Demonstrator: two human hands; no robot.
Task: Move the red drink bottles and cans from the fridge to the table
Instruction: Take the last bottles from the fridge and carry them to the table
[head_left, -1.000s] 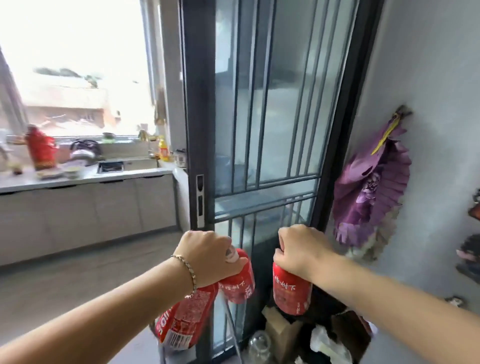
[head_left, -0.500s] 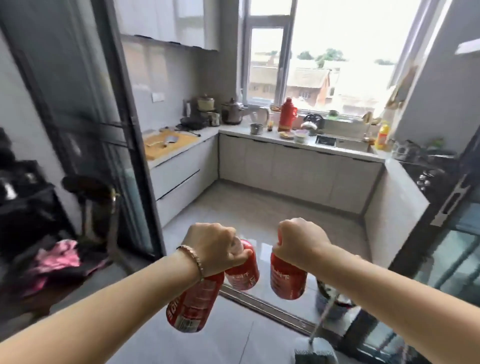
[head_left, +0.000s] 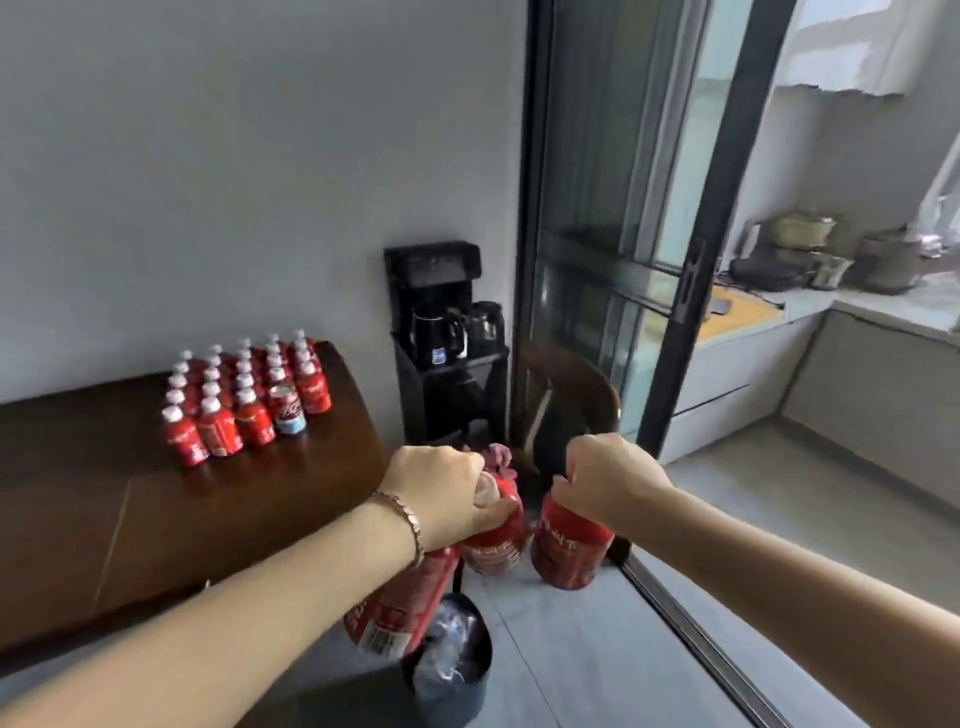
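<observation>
My left hand (head_left: 441, 493) grips the tops of two red drink bottles: one (head_left: 493, 535) hangs below the fingers, the other (head_left: 400, 608) slants down under my wrist. My right hand (head_left: 608, 483) holds a third red bottle (head_left: 569, 545) by its neck. All three hang over the floor, right of the dark wooden table (head_left: 156, 509). On the table's far part stands a block of several red bottles with white caps (head_left: 239, 400), and one red can (head_left: 285, 410) at its front right. The fridge is out of view.
A black stand with a kettle and a glass pot (head_left: 447, 332) is against the wall behind the table's right end. A dark bin with a plastic liner (head_left: 452, 660) sits on the floor below my left hand. A black-framed glass sliding door (head_left: 670, 322) opens onto the kitchen counter (head_left: 769, 312) on the right.
The view has swung left, from the kitchen doorway to the wall with the table. Both hands keep the same grip on the bottles, and the table with its bottles has come into sight.
</observation>
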